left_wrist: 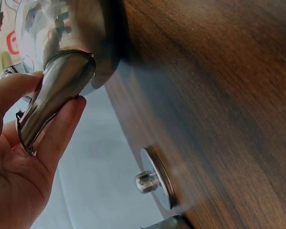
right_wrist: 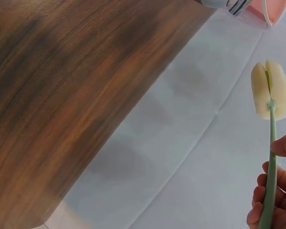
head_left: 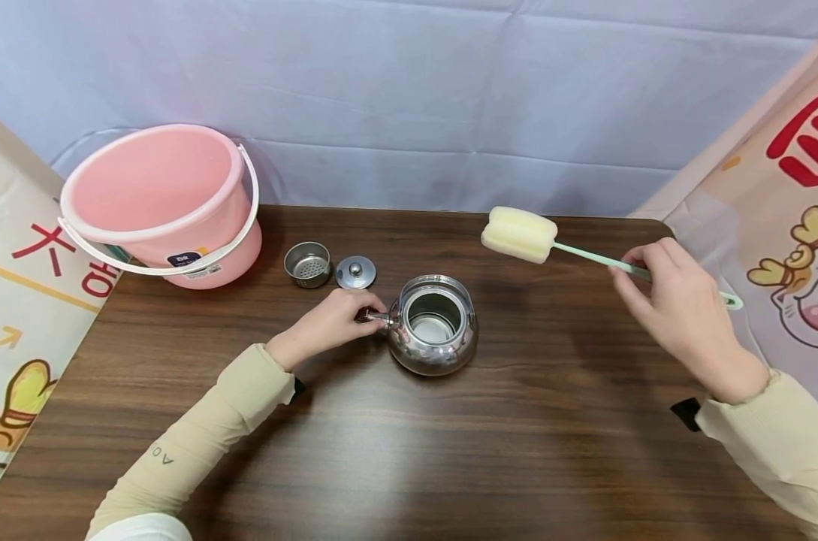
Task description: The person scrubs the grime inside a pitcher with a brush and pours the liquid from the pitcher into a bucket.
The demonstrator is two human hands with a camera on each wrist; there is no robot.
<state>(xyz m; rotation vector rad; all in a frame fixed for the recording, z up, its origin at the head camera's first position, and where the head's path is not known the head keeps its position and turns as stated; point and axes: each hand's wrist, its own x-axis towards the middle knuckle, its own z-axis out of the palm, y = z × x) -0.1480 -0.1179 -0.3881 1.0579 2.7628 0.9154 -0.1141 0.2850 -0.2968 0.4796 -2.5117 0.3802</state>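
Observation:
A shiny metal teapot point(head_left: 433, 353) stands lidless near the middle of the table, its round mouth facing up. My left hand point(head_left: 334, 321) pinches its spout between thumb and fingers; the left wrist view shows the tapered spout point(left_wrist: 62, 86) up close. Above the table at the right, my right hand point(head_left: 686, 308) grips the pale green handle of a sponge bottle brush point(head_left: 519, 234). Its cream sponge head point(right_wrist: 271, 90) points left, held in the air apart from the teapot. The lid point(head_left: 356, 272) with a knob lies behind my left hand, next to a perforated metal strainer point(head_left: 308, 264).
A pink bucket point(head_left: 212, 263) with a white handle stands at the table's back left corner. Light blue cloth point(head_left: 381, 98) hangs behind the wooden table point(head_left: 381, 451). Printed sheets point(head_left: 787, 248) flank both sides.

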